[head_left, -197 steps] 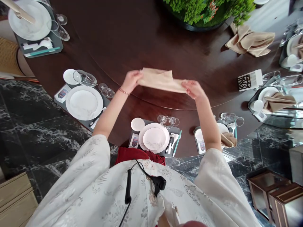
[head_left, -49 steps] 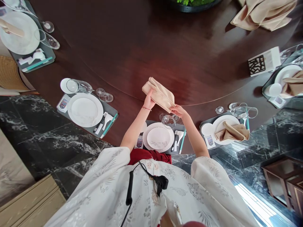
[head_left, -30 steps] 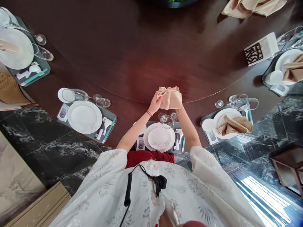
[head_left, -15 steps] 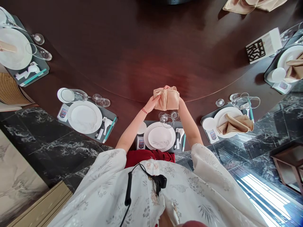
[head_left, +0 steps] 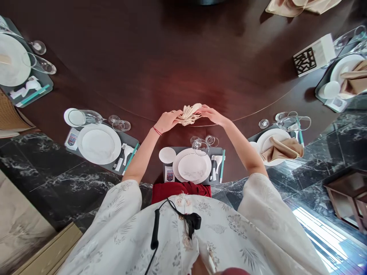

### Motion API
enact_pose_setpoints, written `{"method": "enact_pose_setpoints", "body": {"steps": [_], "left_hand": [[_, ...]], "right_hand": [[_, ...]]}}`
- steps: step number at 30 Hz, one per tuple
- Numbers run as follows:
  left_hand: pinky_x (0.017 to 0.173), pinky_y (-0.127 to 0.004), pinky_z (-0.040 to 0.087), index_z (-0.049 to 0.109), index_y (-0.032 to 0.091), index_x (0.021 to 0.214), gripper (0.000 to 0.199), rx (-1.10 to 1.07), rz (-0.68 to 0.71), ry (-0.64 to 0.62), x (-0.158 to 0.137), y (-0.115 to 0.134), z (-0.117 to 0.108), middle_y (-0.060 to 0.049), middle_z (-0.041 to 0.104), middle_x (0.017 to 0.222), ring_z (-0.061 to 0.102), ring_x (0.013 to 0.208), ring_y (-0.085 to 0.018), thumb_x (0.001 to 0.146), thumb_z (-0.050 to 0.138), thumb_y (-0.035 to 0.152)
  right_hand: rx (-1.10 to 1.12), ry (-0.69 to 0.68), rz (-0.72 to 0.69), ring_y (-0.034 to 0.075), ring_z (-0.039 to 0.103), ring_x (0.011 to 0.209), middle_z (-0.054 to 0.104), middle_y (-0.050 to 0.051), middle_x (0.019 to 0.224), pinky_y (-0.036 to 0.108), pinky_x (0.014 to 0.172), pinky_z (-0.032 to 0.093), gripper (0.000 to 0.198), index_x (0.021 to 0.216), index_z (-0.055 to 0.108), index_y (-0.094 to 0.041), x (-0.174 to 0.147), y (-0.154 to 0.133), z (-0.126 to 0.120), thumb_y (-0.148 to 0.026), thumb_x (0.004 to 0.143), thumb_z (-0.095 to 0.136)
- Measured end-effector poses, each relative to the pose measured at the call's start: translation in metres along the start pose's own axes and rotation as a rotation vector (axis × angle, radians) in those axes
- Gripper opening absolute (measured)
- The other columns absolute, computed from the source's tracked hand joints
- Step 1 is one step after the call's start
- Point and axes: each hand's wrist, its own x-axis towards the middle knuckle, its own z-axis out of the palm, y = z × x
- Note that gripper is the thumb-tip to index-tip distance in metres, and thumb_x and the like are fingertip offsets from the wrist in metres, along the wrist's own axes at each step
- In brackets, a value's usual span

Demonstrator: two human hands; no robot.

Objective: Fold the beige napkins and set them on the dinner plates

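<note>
A beige cloth napkin (head_left: 189,115), gathered into pleats with its layered edges facing up, is held between my two hands above the dark table. My left hand (head_left: 168,121), with a red cord at the wrist, pinches its left side. On the opposite side, my right hand (head_left: 212,114) grips the napkin with bent fingers. Nearer to me lies a place setting: white stacked plates (head_left: 192,168), a small white dish (head_left: 167,155), several glasses (head_left: 200,145) and a white spoon (head_left: 218,162) on a grey mat.
To the left is another setting with a white plate (head_left: 99,144). On the right, a folded beige napkin (head_left: 282,149) rests on a plate. A white box with a dark lattice pattern (head_left: 314,55) stands farther right. The dark wooden table (head_left: 129,57) curves around.
The napkin has gone from a flat folded square to a pleated bunch seen edge-on. My hands have moved to its two sides, with the forearms spread wider.
</note>
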Motion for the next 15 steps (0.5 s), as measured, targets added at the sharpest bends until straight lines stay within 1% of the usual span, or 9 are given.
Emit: {"method": "enact_pose_setpoints", "body": {"steps": [2,3,5,6,8,10,12,14,15], "left_hand": [[0.089,-0.035,0.054,0.066,0.023,0.130,0.037,0.059,0.030,0.022,0.000,0.003,-0.004,-0.009,0.078,0.120,0.074,0.110,-0.029,0.095,0.056,0.019],[0.089,-0.035,0.054,0.066,0.023,0.130,0.038,0.063,0.035,0.031,-0.001,0.004,-0.005,-0.009,0.078,0.120,0.073,0.110,-0.029,0.094,0.056,0.019],[0.088,-0.034,0.054,0.066,0.023,0.127,0.036,0.031,0.027,0.049,-0.002,0.004,-0.004,-0.009,0.078,0.115,0.074,0.105,-0.028,0.093,0.056,0.019],[0.087,-0.034,0.054,0.067,0.022,0.125,0.034,-0.005,0.021,0.059,-0.004,0.003,-0.003,-0.008,0.078,0.111,0.074,0.101,-0.027,0.093,0.057,0.020],[0.085,-0.033,0.055,0.066,0.022,0.121,0.029,-0.119,0.017,0.078,-0.007,0.000,0.001,-0.006,0.076,0.103,0.074,0.092,-0.025,0.093,0.058,0.024],[0.086,-0.034,0.056,0.066,0.022,0.120,0.027,-0.286,0.012,0.106,-0.009,-0.004,0.007,-0.005,0.075,0.099,0.073,0.089,-0.024,0.095,0.060,0.032],[0.090,-0.036,0.057,0.066,0.022,0.120,0.031,-0.486,-0.033,0.171,-0.006,-0.010,0.016,-0.007,0.075,0.102,0.073,0.094,-0.024,0.098,0.063,0.043],[0.096,-0.038,0.058,0.067,0.022,0.124,0.040,-0.700,-0.132,0.284,0.004,-0.019,0.027,-0.009,0.075,0.108,0.073,0.106,-0.026,0.098,0.064,0.053],[0.099,-0.038,0.058,0.067,0.022,0.127,0.045,-0.804,-0.198,0.343,0.012,-0.024,0.034,-0.010,0.076,0.111,0.072,0.112,-0.027,0.098,0.064,0.057]], "right_hand": [[0.122,0.067,0.069,0.023,0.066,0.119,0.073,0.009,0.121,0.040,0.109,0.058,0.043,0.108,0.082,-0.018,0.001,0.002,0.018,-0.052,0.100,0.057],[0.167,0.071,0.115,0.023,0.067,0.112,0.074,0.008,0.110,0.038,0.104,0.060,0.048,0.105,0.080,-0.016,0.003,0.005,0.027,-0.059,0.098,0.059],[0.238,0.060,0.194,0.024,0.069,0.104,0.074,0.007,0.093,0.038,0.097,0.062,0.054,0.102,0.077,-0.015,0.009,0.010,0.043,-0.067,0.088,0.071],[0.272,0.080,0.208,0.025,0.069,0.105,0.074,0.006,0.090,0.038,0.098,0.062,0.058,0.104,0.076,-0.015,0.013,0.013,0.050,-0.067,0.081,0.079],[0.352,0.178,0.173,0.027,0.067,0.117,0.076,0.008,0.099,0.040,0.106,0.059,0.072,0.114,0.072,-0.016,0.021,0.016,0.060,-0.064,0.065,0.093],[0.461,0.259,0.130,0.028,0.064,0.128,0.076,0.009,0.111,0.041,0.113,0.056,0.084,0.124,0.068,-0.019,0.027,0.017,0.065,-0.061,0.058,0.097],[0.564,0.260,0.162,0.027,0.068,0.123,0.076,0.008,0.111,0.041,0.109,0.060,0.076,0.123,0.068,-0.020,0.032,0.018,0.066,-0.058,0.063,0.095],[0.617,0.250,0.276,0.023,0.073,0.098,0.076,0.005,0.094,0.037,0.091,0.066,0.054,0.109,0.070,-0.019,0.036,0.020,0.064,-0.051,0.071,0.092],[0.621,0.261,0.342,0.019,0.072,0.083,0.074,0.004,0.084,0.034,0.081,0.067,0.044,0.101,0.070,-0.018,0.038,0.022,0.062,-0.048,0.075,0.090]]}}
